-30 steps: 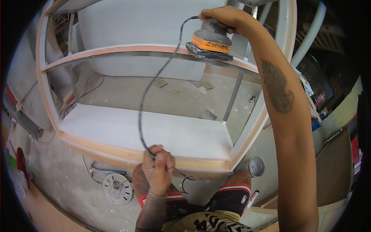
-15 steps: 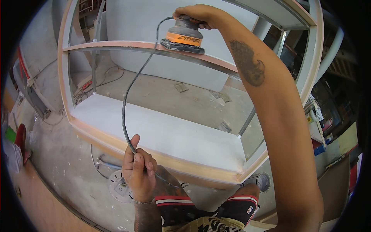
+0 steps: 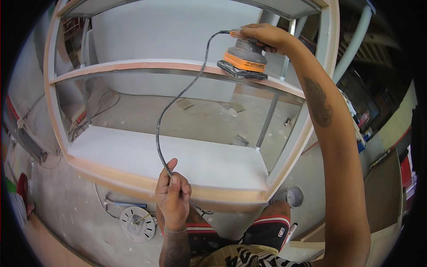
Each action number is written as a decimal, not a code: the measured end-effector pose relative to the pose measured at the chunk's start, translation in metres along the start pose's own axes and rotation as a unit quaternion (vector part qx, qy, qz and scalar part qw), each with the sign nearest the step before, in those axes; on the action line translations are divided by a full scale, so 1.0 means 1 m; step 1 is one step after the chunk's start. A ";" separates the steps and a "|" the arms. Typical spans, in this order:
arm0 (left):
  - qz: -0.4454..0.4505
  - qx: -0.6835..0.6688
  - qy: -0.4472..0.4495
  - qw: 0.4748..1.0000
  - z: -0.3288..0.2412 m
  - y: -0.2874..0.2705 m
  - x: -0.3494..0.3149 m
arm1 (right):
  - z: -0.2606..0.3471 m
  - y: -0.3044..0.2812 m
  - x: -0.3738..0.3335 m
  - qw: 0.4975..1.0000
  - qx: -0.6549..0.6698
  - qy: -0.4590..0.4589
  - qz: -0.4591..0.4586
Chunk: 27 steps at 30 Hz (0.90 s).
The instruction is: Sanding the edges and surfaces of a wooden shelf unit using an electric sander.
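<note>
My right hand (image 3: 262,36) is wrapped over the top of an orange and dark grey electric sander (image 3: 244,58). The sander's flat base rests on the pinkish front edge of the middle shelf (image 3: 164,66), right of its centre. A dark power cord (image 3: 181,93) leaves the sander's back and curves down toward me. My left hand (image 3: 172,193) pinches this cord in front of the lower shelf's edge, palm side up. Both shelves belong to a large frame; the lower shelf (image 3: 147,153) has a white top and a bare, light-brown front edge.
On the concrete floor near my left lie a hammer (image 3: 126,204) and a round white slotted disc (image 3: 138,224). An open can (image 3: 293,196) stands beside my right knee. Sandpaper scraps (image 3: 185,103) are scattered behind the frame. Frame posts (image 3: 284,147) rise at both sides.
My right hand has moved the sander rightward along the middle shelf's edge. My left hand still holds the cord. The view has shifted, so the frame appears farther left.
</note>
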<state>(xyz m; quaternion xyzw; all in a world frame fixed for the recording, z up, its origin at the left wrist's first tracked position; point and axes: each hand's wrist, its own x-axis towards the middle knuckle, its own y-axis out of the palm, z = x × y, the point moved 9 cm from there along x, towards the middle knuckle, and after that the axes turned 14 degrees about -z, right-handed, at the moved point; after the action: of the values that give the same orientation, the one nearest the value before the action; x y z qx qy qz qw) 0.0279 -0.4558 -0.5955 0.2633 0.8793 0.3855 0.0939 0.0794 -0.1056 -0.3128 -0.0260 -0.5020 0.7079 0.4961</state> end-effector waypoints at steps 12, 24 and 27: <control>0.049 0.038 0.045 0.997 -0.005 0.038 -0.006 | -0.062 -0.090 -0.151 0.925 -0.097 -0.157 -0.332; 0.035 0.002 0.167 0.985 -0.054 0.017 0.003 | 0.023 0.025 -0.189 0.884 0.001 -0.117 -0.453; -0.010 0.011 0.161 0.987 -0.053 0.005 0.004 | 0.054 0.047 -0.185 0.883 0.017 -0.121 -0.452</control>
<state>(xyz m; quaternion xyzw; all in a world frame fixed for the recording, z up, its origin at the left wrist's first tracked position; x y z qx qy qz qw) 0.0071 -0.4836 -0.5555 0.1902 0.8897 0.4123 -0.0479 0.1128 -0.2774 -0.4058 0.2981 -0.5035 0.4126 0.6981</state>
